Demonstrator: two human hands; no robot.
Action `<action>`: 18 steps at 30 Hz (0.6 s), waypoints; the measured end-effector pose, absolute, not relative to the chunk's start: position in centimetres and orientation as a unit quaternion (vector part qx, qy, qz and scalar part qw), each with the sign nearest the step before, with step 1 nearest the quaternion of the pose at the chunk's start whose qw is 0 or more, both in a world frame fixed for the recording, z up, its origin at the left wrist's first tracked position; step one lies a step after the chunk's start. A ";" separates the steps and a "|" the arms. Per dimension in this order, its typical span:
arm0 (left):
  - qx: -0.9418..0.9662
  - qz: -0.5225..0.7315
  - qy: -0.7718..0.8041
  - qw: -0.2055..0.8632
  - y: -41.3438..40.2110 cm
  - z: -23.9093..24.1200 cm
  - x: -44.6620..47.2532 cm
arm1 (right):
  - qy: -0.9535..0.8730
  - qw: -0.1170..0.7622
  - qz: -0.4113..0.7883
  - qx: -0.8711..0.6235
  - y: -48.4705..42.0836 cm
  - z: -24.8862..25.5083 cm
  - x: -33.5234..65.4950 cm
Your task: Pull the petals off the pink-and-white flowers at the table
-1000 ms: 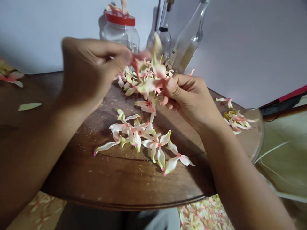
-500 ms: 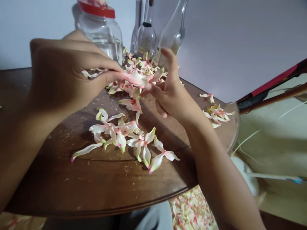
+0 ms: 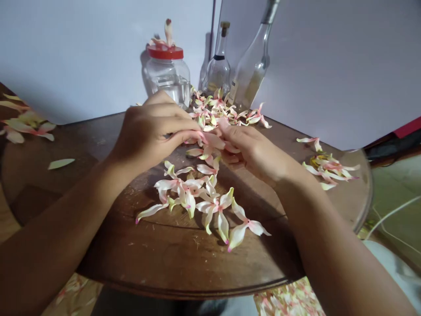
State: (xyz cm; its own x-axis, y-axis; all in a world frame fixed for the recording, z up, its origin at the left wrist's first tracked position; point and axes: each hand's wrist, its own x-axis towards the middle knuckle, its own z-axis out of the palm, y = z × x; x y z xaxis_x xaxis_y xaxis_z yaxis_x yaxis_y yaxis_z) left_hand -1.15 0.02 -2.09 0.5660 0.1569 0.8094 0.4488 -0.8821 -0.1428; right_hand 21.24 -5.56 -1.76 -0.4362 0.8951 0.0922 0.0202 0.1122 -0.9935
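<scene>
My left hand (image 3: 153, 131) and my right hand (image 3: 255, 149) meet low over the round brown wooden table (image 3: 164, 259). Both pinch the same pink and white fabric flower petal (image 3: 212, 140) between fingertips. Just below them lies a cluster of loose petals (image 3: 200, 199), white with green and pink tips. A second heap of petals (image 3: 220, 109) lies behind the hands, near the bottles.
A clear jar with a red lid (image 3: 167, 77) and two glass bottles (image 3: 250, 72) stand at the back against the white wall. More petals (image 3: 327, 166) lie at the table's right edge, others (image 3: 24, 125) at far left, and some on the floor (image 3: 289, 300).
Both hands have come down from in front of the jar and bottles to just above the table, still pinching a petal between them. The view has shifted.
</scene>
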 end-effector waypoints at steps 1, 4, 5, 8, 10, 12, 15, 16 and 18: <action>-0.868 -0.431 -0.171 0.176 -0.1 -2.1 -1.1 | -0.654 0.387 0.540 -0.360 -5.6 -1.8 21.2; -0.865 -0.430 -0.177 0.186 -0.4 -2.0 -1.0 | -0.688 0.378 0.498 -0.369 -5.5 -1.9 21.0; -0.866 -0.430 -0.177 0.186 -0.4 -1.9 -1.0 | -0.693 0.381 0.488 -0.370 -5.5 -2.0 21.0; -0.864 -0.440 -0.181 0.163 -0.3 -2.0 -1.2 | -0.707 0.399 0.452 -0.370 -5.4 -2.1 20.8; -0.860 -0.456 -0.190 0.127 -0.3 -2.0 -1.2 | -0.707 0.414 0.436 -0.372 -5.4 -2.1 20.6; -0.851 -0.476 -0.202 0.089 -0.3 -2.1 -1.0 | -0.693 0.438 0.436 -0.371 -5.5 -2.2 20.4; -0.830 -0.507 -0.226 0.047 -0.4 -2.2 -0.7 | -0.672 0.458 0.455 -0.362 -5.6 -2.3 20.2; -0.822 -0.517 -0.236 0.037 -0.3 -2.2 -0.7 | -0.671 0.455 0.462 -0.360 -5.6 -2.3 20.3; -0.794 -0.545 -0.270 0.020 0.2 -2.2 -1.1 | -0.673 0.452 0.460 -0.363 -5.5 -2.2 20.5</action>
